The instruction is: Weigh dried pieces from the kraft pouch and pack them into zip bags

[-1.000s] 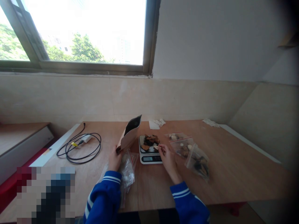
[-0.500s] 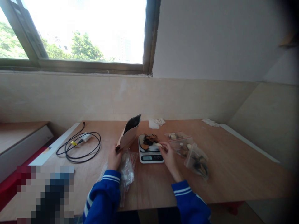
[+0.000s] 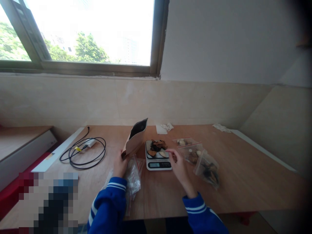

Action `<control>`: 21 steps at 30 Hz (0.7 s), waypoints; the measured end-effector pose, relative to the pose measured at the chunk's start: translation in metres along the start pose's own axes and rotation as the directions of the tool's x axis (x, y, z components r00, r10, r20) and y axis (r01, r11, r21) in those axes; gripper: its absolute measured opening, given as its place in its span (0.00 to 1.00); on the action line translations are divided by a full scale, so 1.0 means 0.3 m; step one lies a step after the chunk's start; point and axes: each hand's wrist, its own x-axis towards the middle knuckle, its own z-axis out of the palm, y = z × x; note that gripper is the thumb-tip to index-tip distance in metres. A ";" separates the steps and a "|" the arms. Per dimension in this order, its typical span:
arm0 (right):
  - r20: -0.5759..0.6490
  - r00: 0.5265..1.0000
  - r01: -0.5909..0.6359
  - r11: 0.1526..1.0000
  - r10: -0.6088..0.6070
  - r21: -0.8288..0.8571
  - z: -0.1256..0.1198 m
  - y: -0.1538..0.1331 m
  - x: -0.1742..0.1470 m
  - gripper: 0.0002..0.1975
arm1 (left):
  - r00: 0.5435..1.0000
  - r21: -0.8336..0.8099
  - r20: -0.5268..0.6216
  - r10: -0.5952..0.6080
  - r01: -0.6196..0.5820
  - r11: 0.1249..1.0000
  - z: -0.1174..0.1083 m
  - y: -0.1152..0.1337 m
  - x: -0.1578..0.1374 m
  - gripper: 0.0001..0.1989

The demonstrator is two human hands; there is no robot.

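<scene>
My left hand (image 3: 120, 165) is closed on the lower left of a brown stand-up pouch (image 3: 135, 140), which leans with its dark mouth open to the upper right. Right of the pouch stands a white kitchen scale (image 3: 159, 166) with a lit display. Brown and dark dried slices (image 3: 158, 144) are heaped on its platform, with a pale slice (image 3: 163, 154) lying at the front right of them. My right hand (image 3: 178, 164) hovers at the scale's right edge, its index finger stretched out and thumb apart, and nothing shows in it.
Clear plastic bags (image 3: 134, 178) lie beside my left wrist. Zip bags of dried pieces (image 3: 208, 170) lie to the right. A coiled black cable (image 3: 83, 152) rests on the left, and crumpled paper (image 3: 167, 127) lies at the back near the wall.
The pale slice has left my right hand and now lies on the scale's platform. My right hand has drawn slightly right, its fingers parted. The left hand and pouch stay nearly still.
</scene>
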 end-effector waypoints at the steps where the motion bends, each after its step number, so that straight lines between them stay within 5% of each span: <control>1: 0.004 1.000 0.002 1.000 -0.002 0.023 -0.006 -0.024 0.005 0.12 | 1.000 0.006 0.001 -0.002 0.002 1.000 -0.001 0.001 0.000 0.17; 6: 0.013 1.000 -0.008 0.997 0.008 0.074 -0.022 -0.093 0.007 0.11 | 1.000 0.008 -0.002 -0.007 0.007 1.000 -0.003 0.007 -0.002 0.17; 12: 0.004 0.994 -0.108 0.988 0.108 0.106 -0.016 0.024 -0.079 0.12 | 0.999 -0.048 -0.030 -0.034 0.032 0.998 0.001 0.020 -0.005 0.17; 21: -0.030 0.995 0.080 0.911 -0.100 -0.405 -0.023 0.187 -0.153 0.16 | 0.998 -0.008 -0.070 0.004 -0.004 1.000 0.000 0.016 -0.008 0.18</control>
